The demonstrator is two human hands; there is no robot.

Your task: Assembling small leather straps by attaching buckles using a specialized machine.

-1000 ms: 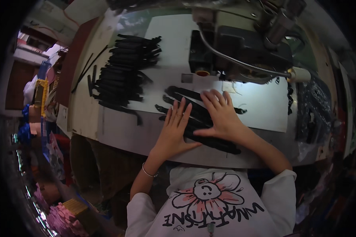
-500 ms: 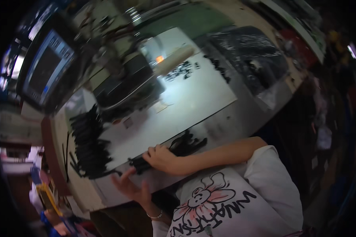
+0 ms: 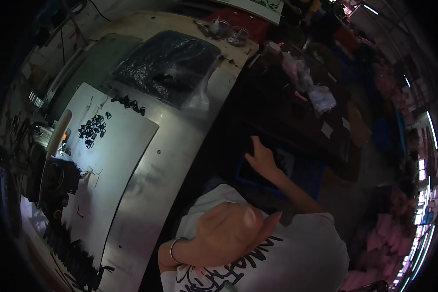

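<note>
My left hand (image 3: 228, 233), with a bracelet at its wrist, is raised in front of my white shirt, its visible fingers apart and nothing seen in it. To the right, away from the worktable, my right hand (image 3: 264, 159) reaches over a blue crate (image 3: 319, 180). Its index finger and thumb are spread; the other fingers are partly hidden, and the space around them is very dark. Dark contents of the crate cannot be made out. A pile of black strap-like pieces (image 3: 73, 258) lies at the worktable's near left.
Small black buckle-like parts (image 3: 92, 129) lie on a white board (image 3: 126, 141) on the metal-topped table (image 3: 151, 180). A machine (image 3: 56, 180) stands at its left. Beyond lies a black plastic bag (image 3: 165, 63). A dark table (image 3: 301, 126) with plastic bags stands at the right.
My view has swung right. My right hand has left the table edge and moved over the crate; the black bundle under it no longer shows there. My left hand has come up before my chest.
</note>
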